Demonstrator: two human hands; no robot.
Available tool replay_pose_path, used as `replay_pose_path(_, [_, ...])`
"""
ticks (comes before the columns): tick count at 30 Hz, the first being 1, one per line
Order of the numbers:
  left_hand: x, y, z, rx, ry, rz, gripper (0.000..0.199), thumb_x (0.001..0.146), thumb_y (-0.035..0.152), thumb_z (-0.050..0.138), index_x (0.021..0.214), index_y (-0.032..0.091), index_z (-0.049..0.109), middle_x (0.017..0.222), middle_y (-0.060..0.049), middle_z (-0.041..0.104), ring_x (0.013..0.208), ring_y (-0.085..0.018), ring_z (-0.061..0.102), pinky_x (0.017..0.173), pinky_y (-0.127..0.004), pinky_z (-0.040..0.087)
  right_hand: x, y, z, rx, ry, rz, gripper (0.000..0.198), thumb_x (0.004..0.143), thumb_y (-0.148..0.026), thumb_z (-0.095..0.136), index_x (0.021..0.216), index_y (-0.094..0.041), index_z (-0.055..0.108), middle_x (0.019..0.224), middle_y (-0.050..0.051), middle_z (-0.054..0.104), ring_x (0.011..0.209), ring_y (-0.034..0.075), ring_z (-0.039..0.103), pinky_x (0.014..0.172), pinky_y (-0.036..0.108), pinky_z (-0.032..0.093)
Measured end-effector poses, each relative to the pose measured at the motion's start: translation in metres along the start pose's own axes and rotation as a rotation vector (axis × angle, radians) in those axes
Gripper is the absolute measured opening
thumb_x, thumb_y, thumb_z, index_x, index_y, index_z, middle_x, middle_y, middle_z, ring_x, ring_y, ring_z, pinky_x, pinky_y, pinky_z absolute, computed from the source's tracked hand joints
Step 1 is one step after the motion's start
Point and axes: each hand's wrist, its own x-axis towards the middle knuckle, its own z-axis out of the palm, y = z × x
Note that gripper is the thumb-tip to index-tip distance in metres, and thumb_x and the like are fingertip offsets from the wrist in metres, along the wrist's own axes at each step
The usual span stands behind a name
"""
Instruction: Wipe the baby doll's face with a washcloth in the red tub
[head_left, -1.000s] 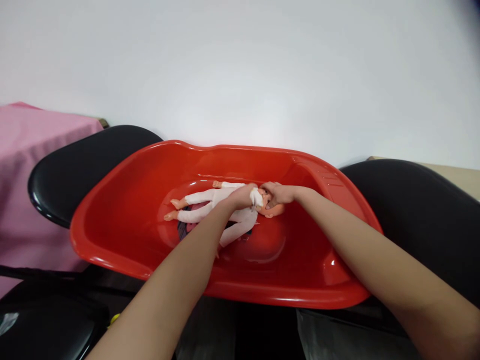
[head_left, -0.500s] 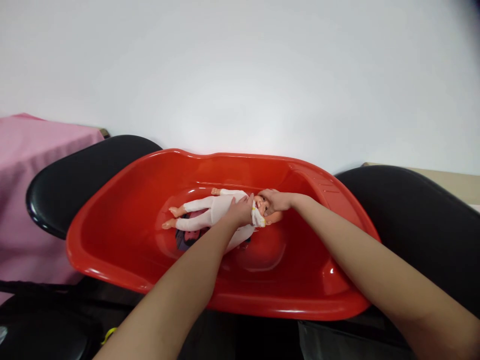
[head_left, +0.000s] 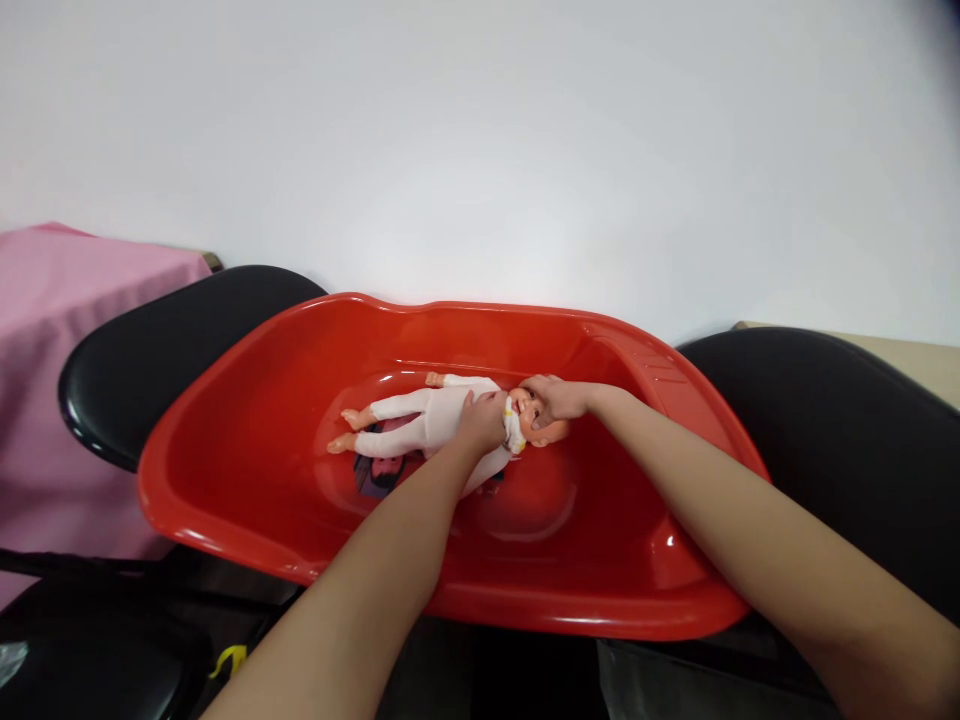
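Observation:
A baby doll [head_left: 420, 412] in a white suit lies on its back in a red plastic tub [head_left: 247, 440], feet to the left, head to the right. My left hand [head_left: 480, 420] rests on the doll's chest and presses it down. My right hand [head_left: 553, 398] cups the doll's head, with its fingers over the face. A dark picture on the tub's floor shows under the doll's legs.
The tub rests across two black chair seats, one to the left [head_left: 150, 350] and one to the right [head_left: 840, 430]. A pink cloth [head_left: 52, 330] covers something at the far left. A white wall fills the background. Another black seat [head_left: 82, 650] sits at the lower left.
My left hand has slid from the doll's neck down onto its chest. The doll's face shows more. The view has shifted a little.

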Motion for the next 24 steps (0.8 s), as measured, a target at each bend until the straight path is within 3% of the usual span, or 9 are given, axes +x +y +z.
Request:
replay_pose_path(5, [0.001, 0.001, -0.007, 0.017, -0.037, -0.026, 0.019, 0.087, 0.024, 0.054, 0.105, 0.021, 0.059, 0.112, -0.009, 0.072, 0.114, -0.027, 0.061, 0.115, -0.053, 0.026, -0.001, -0.002, -0.001, -0.021, -0.010, -0.008, 0.063, 0.072, -0.043, 0.072, 0.129, -0.023, 0.052, 0.136, 0.014, 0.053, 0.129, 0.036, 0.049, 0.105, 0.046, 0.046])
replay_pose_path(11, [0.000, -0.001, -0.030, -0.012, 0.055, 0.014, 0.022, 0.091, 0.022, 0.049, 0.110, 0.021, 0.060, 0.107, -0.008, 0.073, 0.101, -0.025, 0.065, 0.095, -0.040, 0.042, -0.003, -0.007, -0.003, -0.025, -0.004, -0.001, 0.064, 0.071, -0.040, 0.071, 0.129, -0.022, 0.051, 0.134, 0.015, 0.054, 0.125, 0.035, 0.051, 0.102, 0.046, 0.047])
replay_pose_path(16, [-0.001, -0.002, -0.052, 0.014, 0.222, -0.045, 0.040, 0.090, 0.021, 0.050, 0.129, 0.018, 0.055, 0.125, -0.012, 0.065, 0.115, -0.026, 0.058, 0.096, -0.038, 0.045, -0.010, -0.016, -0.010, -0.005, -0.022, 0.036, 0.069, 0.067, -0.039, 0.075, 0.130, -0.022, 0.051, 0.132, 0.014, 0.054, 0.122, 0.035, 0.054, 0.099, 0.043, 0.049])
replay_pose_path(24, [-0.007, 0.010, -0.077, 0.226, 0.166, -0.025, 0.040, 0.091, 0.017, 0.048, 0.129, 0.023, 0.058, 0.143, -0.014, 0.049, 0.125, -0.031, 0.050, 0.096, -0.048, 0.048, -0.009, -0.014, -0.011, -0.009, -0.023, 0.033, 0.070, 0.070, -0.038, 0.073, 0.134, -0.022, 0.049, 0.134, 0.014, 0.054, 0.124, 0.035, 0.053, 0.100, 0.045, 0.048])
